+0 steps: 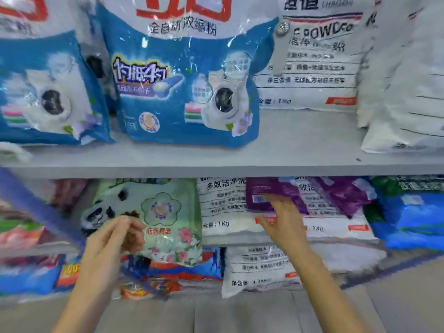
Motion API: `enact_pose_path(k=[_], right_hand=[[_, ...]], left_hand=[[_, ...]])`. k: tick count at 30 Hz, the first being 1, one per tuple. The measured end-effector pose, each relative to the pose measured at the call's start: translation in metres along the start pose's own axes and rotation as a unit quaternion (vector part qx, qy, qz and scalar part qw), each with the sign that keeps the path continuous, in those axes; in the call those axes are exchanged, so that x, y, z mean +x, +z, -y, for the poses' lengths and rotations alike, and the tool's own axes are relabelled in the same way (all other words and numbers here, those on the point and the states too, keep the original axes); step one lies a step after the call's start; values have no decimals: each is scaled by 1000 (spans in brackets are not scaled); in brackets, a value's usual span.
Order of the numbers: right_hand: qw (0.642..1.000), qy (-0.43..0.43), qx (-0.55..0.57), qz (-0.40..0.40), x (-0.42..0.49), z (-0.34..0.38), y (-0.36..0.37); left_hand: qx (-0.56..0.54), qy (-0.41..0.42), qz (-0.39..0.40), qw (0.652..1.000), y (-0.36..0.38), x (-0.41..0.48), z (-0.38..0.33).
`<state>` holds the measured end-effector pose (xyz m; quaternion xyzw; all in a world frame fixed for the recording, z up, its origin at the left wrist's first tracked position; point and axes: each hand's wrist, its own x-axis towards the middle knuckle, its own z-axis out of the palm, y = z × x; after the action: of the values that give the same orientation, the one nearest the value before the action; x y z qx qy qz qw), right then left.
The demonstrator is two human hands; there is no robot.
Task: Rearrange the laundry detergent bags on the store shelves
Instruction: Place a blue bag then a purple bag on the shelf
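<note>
My left hand (117,239) grips the left edge of a green panda-print detergent bag (165,212) on the middle shelf, fingers curled round it. Over to the right, my right hand (283,219) holds the lower edge of a purple detergent bag (271,191), which leans against white 1 kg bags (225,210). A second purple bag (343,193) lies tilted to the right of it. Blue detergent bags (187,92) stand upright on the upper shelf (216,162).
White powder bags (319,63) stand at the upper right, with another white bag (403,92) at the far right. Blue bags (413,217) sit at the middle right. Lower down lie a white bag (257,270) and colourful bags (153,275). The floor shows below.
</note>
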<state>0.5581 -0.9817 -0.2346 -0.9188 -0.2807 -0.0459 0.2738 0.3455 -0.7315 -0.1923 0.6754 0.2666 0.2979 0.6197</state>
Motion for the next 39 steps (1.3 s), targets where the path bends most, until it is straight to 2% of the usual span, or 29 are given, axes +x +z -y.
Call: enact_pose_path(k=[2, 4, 9, 11, 14, 17, 20, 23, 26, 29, 31, 32, 34, 36, 39], right_hand=[[993, -51, -96, 51, 14, -6, 14], [988, -66, -124, 61, 19, -12, 21], [985, -127, -115, -40, 25, -16, 28], [992, -104, -58, -49, 29, -15, 21], [996, -26, 69, -50, 27, -16, -1], [973, 24, 215, -83, 17, -7, -34], [955, 6, 275, -112, 4, 18, -66], [940, -22, 330, -88, -9, 47, -87], [920, -26, 387, -58, -19, 81, -102], [909, -36, 413, -44, -23, 112, -118], [900, -31, 432, -49, -23, 129, -126], [888, -18, 457, -55, -23, 136, -128], [835, 23, 547, -55, -23, 148, -129], [782, 55, 618, -54, -24, 159, -125], [727, 82, 680, -46, -29, 177, -115]], left_hand=[[4, 5, -17, 1000, -3, -7, -4], [-2, 6, -28, 1000, -7, -11, -8], [-11, -2, -6, 1000, -9, -16, -12], [-16, -5, 6, 1000, -7, -17, -12], [-3, -12, 9, 1000, -5, -16, -9], [-10, -22, 22, 999, 5, -20, -9], [28, -14, 80, 996, 23, -26, -9], [104, 24, 151, 983, 40, -36, -18], [182, 69, 228, 954, 49, -39, -29], [152, 55, 278, 947, 45, -39, -37], [83, 39, 259, 961, 33, -36, -42], [46, 37, 233, 971, 27, -34, -43], [-76, 14, 154, 985, 20, -32, -41], [-192, -37, 99, 976, 20, -33, -37], [-191, -78, 97, 974, 22, -45, -34]])
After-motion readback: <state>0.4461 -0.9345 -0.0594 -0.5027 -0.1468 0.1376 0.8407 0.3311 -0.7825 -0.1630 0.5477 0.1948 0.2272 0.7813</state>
